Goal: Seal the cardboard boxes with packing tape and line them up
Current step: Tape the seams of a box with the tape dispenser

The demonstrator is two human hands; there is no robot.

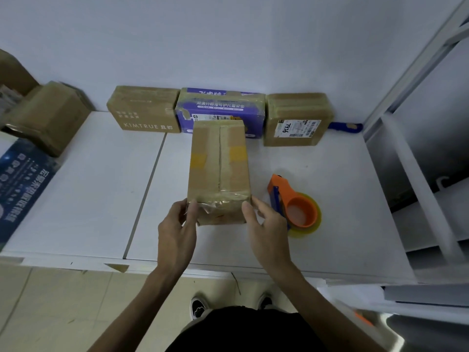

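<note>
1. Pressing rather than clasping, the left hand [177, 224] sits at the 7 o'clock corner of the box [219, 163]. Its thumb is on the near face and its nearly straight fingers are on the left side. I judge it is smoothing the tape end down so that the strip does not lift.
2. That box lies flat on the table [88, 199], its length running from 6 to 12 o'clock and its seam facing up. Clear tape [218, 196] already wraps the near edge. I cannot tell whether the whole seam is covered.
3. At the 5 o'clock corner the right hand [267, 224] does the same, also uncurled. With one hand on each side, the box probably cannot slide.
4. At 3 o'clock from the box, just beside the right hand, the tape dispenser [294, 201] lies on its side, probably kept near for the next strip.
5. At 12 o'clock, along the wall, a brown box [144, 110], a purple box [220, 107] and a labelled box [295, 120] stand close side by side, already in line. The box in hand points at the purple one and is not yet in the row.
</note>
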